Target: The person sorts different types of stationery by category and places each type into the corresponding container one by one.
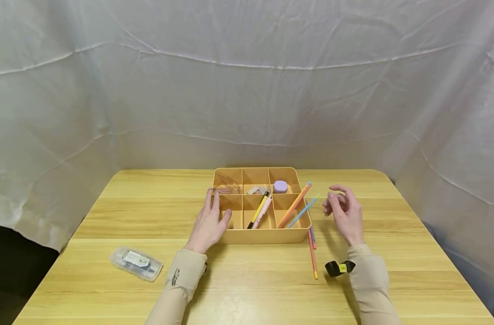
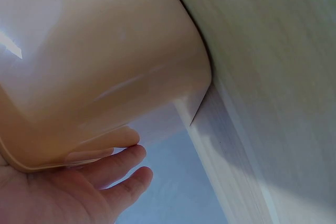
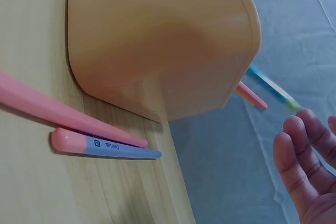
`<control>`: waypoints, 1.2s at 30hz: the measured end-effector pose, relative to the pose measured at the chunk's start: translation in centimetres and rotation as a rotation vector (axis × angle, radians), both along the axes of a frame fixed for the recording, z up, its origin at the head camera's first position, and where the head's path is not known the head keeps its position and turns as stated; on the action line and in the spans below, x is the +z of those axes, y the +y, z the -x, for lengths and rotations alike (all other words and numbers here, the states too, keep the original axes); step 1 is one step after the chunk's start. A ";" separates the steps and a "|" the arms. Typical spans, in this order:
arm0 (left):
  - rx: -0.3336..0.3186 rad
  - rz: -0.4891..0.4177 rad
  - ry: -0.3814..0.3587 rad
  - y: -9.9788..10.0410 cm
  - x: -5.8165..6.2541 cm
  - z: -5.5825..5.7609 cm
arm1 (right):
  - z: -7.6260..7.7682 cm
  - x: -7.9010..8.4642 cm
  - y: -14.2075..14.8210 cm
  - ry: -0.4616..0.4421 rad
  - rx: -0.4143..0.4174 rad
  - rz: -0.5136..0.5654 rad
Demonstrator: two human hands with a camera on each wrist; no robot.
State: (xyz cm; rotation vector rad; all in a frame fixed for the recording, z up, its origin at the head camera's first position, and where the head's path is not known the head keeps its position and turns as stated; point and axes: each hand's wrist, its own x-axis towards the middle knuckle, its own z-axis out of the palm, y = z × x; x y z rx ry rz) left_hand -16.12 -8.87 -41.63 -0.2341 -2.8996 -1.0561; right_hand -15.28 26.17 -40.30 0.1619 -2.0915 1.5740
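A tan organizer box [image 1: 255, 235] with several compartments sits toward the back of the table. My left hand [image 1: 209, 225] holds its left side, thumb over the front left compartment and some fingers along the outer wall. To the box's right, my right hand [image 1: 346, 216] hovers with loosely bent fingers and nothing visible in it. Those fingertips are close to the upper end of a light blue pencil [image 1: 304, 212], which leans in the front right compartment beside an orange pencil [image 1: 293, 206]. A yellow-and-black pen [image 1: 258, 210] and a pink pen [image 1: 263, 212] lean in the front middle compartment.
Beside the box's right wall, a coral pencil [image 1: 313, 257] and a blue-and-pink one [image 3: 105, 147] lie on the table. A clear case [image 1: 136, 263] lies at the left. The back compartments hold thin wire-like items, whitish pieces [image 1: 255, 190] and a purple-lidded container [image 1: 280, 186].
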 end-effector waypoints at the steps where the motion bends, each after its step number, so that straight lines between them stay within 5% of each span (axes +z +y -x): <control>1: -0.001 0.000 -0.001 0.0 0.0 0.0 | 0.0 0.0 0.1 0.001 0.005 0.003; 11: 0.000 0.002 0.001 0.1 0.0 -0.1 | -0.2 0.3 0.7 -0.053 0.076 0.079; 23: 0.001 -0.001 -0.008 0.1 0.0 0.0 | -0.3 0.5 1.8 -0.189 0.134 -0.047; 32: 0.000 0.001 -0.005 0.1 0.1 0.0 | -0.2 -0.1 2.4 -0.486 0.292 -0.190; 36: 0.001 0.004 -0.006 0.1 0.1 0.0 | -0.1 -0.5 2.4 -0.550 0.342 -0.220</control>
